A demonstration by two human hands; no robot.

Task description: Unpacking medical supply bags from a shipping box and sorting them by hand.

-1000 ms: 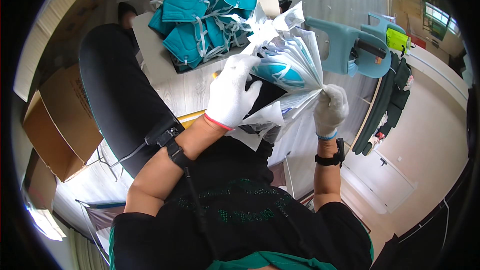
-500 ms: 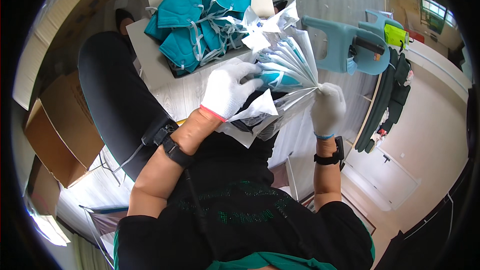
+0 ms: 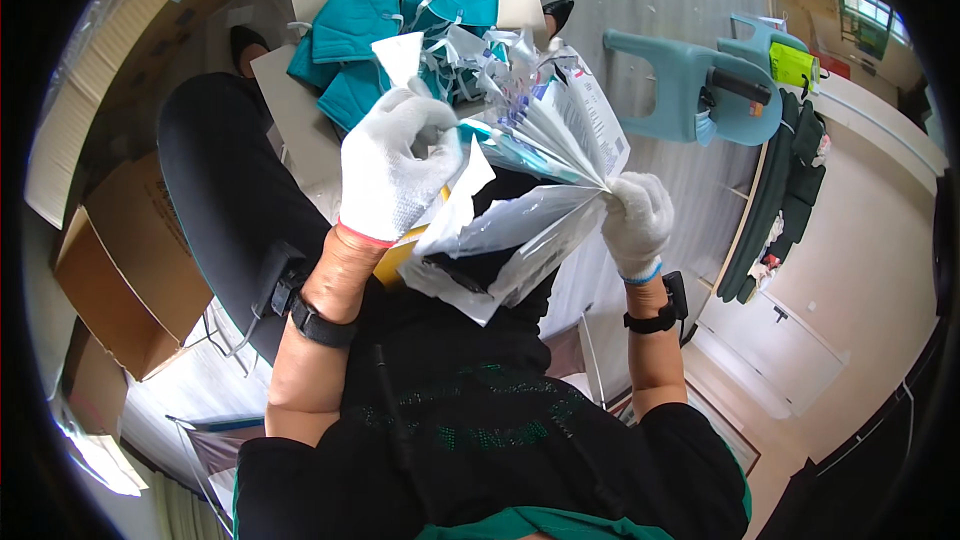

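Observation:
My right hand [image 3: 638,223], in a white knit glove with a blue cuff, pinches the gathered edge of a fanned stack of clear plastic bags [image 3: 520,225]. Printed white panels and some teal show among the bags. My left hand [image 3: 400,155], gloved in white with a red cuff, has its thumb and fingers curled together at the left side of the fan. What lies in that pinch is hard to make out. One white flap [image 3: 470,190] hangs beside its fingers, another white piece [image 3: 400,58] stands just beyond them. Teal face masks [image 3: 357,20] with white straps lie beyond my hands.
The masks rest on an open cardboard box [image 3: 285,90]. To the right stands a light-blue plastic stool [image 3: 660,90]; an open brown carton [image 3: 120,280] is at the left. My black-trousered leg [image 3: 225,170] extends beside the box.
My left hand has moved left and its fingers have curled from spread to pinched. The bags have opened wider toward me. My right hand has shifted slightly left, still gripping them.

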